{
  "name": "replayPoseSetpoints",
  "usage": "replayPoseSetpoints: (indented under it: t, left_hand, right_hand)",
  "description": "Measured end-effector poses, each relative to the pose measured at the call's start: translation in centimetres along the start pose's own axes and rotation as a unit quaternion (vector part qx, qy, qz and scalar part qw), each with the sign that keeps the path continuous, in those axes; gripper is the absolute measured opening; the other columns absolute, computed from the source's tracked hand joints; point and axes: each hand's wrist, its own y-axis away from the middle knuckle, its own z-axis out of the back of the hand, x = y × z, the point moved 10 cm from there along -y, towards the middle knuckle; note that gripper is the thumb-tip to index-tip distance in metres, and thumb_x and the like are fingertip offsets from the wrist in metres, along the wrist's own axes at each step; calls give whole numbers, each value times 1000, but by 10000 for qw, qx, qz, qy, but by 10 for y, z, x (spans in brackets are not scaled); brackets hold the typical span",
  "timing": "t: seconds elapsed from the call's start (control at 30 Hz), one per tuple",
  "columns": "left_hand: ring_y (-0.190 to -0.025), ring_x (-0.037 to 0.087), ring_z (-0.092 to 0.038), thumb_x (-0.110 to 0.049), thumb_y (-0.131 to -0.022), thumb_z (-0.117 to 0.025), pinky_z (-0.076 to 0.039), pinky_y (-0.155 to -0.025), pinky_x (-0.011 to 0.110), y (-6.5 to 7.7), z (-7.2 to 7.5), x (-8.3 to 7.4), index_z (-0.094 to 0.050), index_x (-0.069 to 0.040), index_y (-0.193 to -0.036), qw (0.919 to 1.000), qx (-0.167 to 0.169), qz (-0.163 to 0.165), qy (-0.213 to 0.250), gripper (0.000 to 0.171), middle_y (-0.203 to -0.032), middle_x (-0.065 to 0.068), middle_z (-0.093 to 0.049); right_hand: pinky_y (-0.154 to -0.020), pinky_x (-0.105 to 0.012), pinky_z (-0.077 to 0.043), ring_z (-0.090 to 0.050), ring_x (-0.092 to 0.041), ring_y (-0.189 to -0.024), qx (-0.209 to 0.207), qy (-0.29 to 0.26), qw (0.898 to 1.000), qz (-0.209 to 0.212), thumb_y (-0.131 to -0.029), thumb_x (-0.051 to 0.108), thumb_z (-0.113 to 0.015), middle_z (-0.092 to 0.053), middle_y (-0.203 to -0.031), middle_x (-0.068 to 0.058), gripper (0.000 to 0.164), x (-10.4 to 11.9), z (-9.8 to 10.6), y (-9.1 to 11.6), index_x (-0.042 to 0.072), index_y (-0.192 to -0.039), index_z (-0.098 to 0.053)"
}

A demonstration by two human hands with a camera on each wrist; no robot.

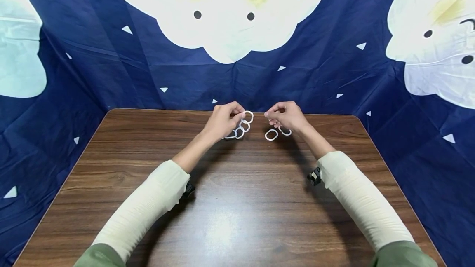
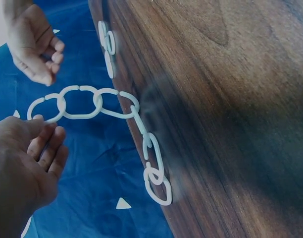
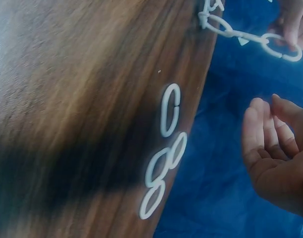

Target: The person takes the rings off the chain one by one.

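Note:
My left hand (image 1: 222, 121) pinches the end link of a white plastic chain (image 2: 81, 117) between thumb and fingers. Part of the chain hangs in the air, and its far end lies on the table near the back edge. My right hand (image 3: 277, 158) is a short way to the right of the held link, with fingers loosely bent and nothing seen between them. Below and beside it, several loose white chain links (image 3: 164, 116) lie on the table; in the head view one loose link (image 1: 271, 139) shows clear of the hand.
The brown wooden table (image 1: 237, 184) ends just behind the hands. A dark blue curtain (image 1: 141, 77) with white clouds and small triangles hangs behind it and at both sides. Small black devices (image 1: 314, 176) sit under the sleeved forearms.

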Motion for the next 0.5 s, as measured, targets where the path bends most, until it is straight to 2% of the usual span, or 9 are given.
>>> replayPoseSetpoints:
  t: [0.1,0.17,0.37,0.5]
  left_hand:
    - [-95,21,-76,-16,-108,-77,-61,-94,41,0,-1,0,-81,-7,-110,10000,14,-16,6,9,-101,7,-84]
    - [-96,21,-76,-15,-108,-77,-61,-94,41,0,-1,-1,-81,-7,-110,10000,17,-16,17,9,-101,8,-84]
    - [-95,21,-76,-14,-107,-77,-61,-92,40,1,-2,-2,-81,-7,-110,10000,22,8,53,9,-102,8,-85]
    - [-94,21,-76,-14,-107,-78,-61,-90,40,1,-2,-3,-81,-7,-109,10000,-6,-2,50,8,-100,7,-85]
  right_hand:
    - [-67,-25,-66,-77,-11,-70,51,-25,9998,197,-104,12,-83,-80,-78,3,22,11,-4,2,-8,-110,-79]
    - [-65,-22,-64,-76,-11,-68,90,-74,9995,290,-103,11,-83,-80,-77,3,20,18,-7,3,-8,-110,-79]
    - [-64,-20,-62,-74,-12,-69,148,27,9983,570,-103,12,-84,-81,-83,-10,18,38,-14,6,-5,-109,-81]
    - [-69,-25,-65,-77,-18,-74,192,63,9972,719,-104,14,-83,-82,-86,-15,20,47,-18,6,-5,-110,-81]
